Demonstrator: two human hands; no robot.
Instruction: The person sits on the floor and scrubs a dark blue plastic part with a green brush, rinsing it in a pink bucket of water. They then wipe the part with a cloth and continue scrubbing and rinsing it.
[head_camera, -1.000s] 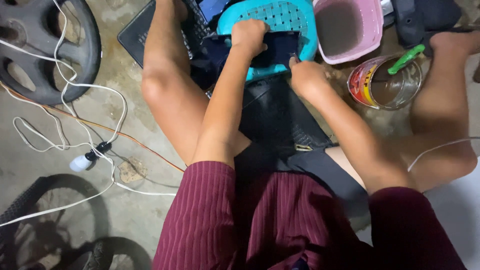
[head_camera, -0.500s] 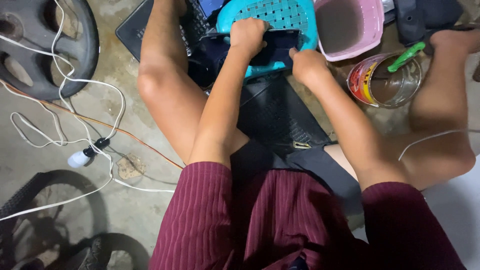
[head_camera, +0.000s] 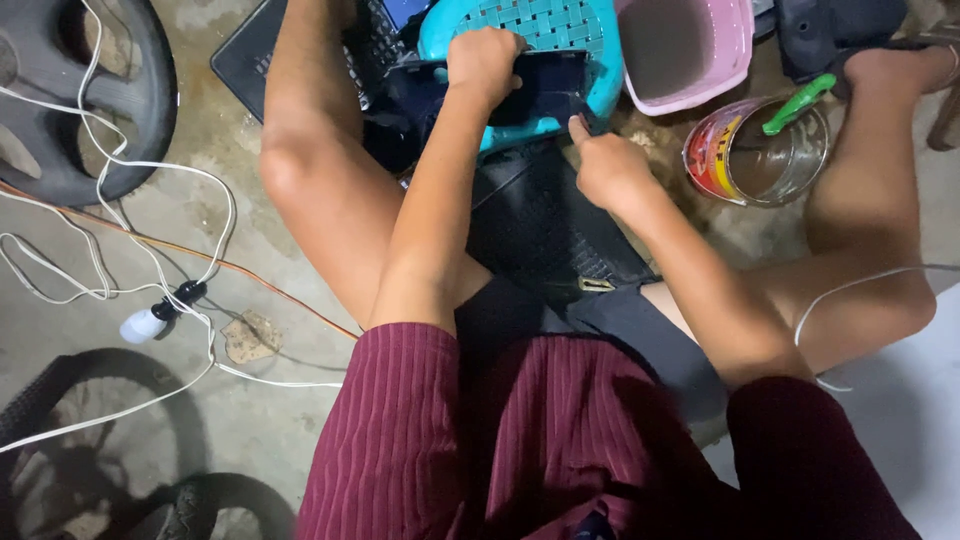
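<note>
Left hand (head_camera: 484, 62) fist-closed, pinning the dark flat panel (head_camera: 545, 90) lying crosswise on the teal stool (head_camera: 545, 25); right hand (head_camera: 605, 170), fingers curled, touches the panel's right edge.

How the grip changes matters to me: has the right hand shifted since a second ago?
No: the right hand remains at the lower right corner of the teal basket.

One teal stool (head_camera: 560, 40) – one pink basket (head_camera: 690, 85) – one tin can (head_camera: 755, 155).
</note>
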